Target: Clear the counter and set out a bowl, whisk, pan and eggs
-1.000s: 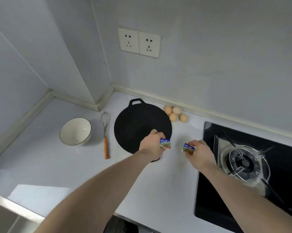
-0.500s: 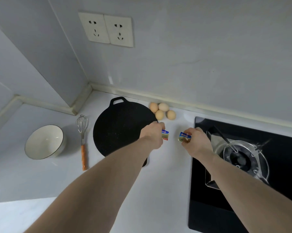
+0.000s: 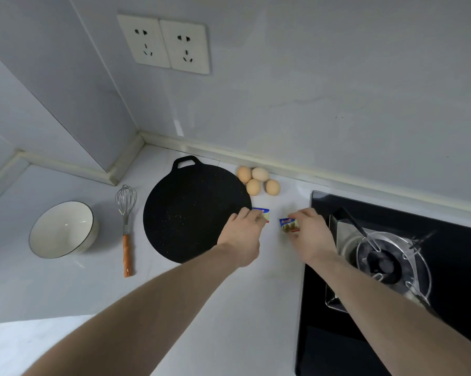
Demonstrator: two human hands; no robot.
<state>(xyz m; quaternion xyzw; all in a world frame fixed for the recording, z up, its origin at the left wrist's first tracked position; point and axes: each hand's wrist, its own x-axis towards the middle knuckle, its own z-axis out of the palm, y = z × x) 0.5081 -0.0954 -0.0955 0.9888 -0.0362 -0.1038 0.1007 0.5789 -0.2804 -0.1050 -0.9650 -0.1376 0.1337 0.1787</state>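
A white bowl point(image 3: 63, 229) stands at the left of the white counter point(image 3: 229, 308). A whisk point(image 3: 126, 226) with an orange handle lies to its right. Beside that sits a flat black pan point(image 3: 191, 213), and several eggs point(image 3: 258, 180) cluster at the wall behind its right edge. My left hand point(image 3: 242, 234) pinches a small blue-topped packet point(image 3: 263, 213) at the pan's right rim. My right hand point(image 3: 310, 234) pinches a second small packet point(image 3: 289, 225) just above the counter, right of the first.
A black gas hob point(image 3: 446, 226) with a metal burner ring point(image 3: 386, 259) fills the right side, close to my right hand. A double wall socket point(image 3: 165, 44) hangs above the pan. The wall corner juts out behind the whisk and bowl.
Both hands have kept their packets and stayed close together between pan and hob. The view has shifted a little, with the bowl and whisk now further in from the left edge.
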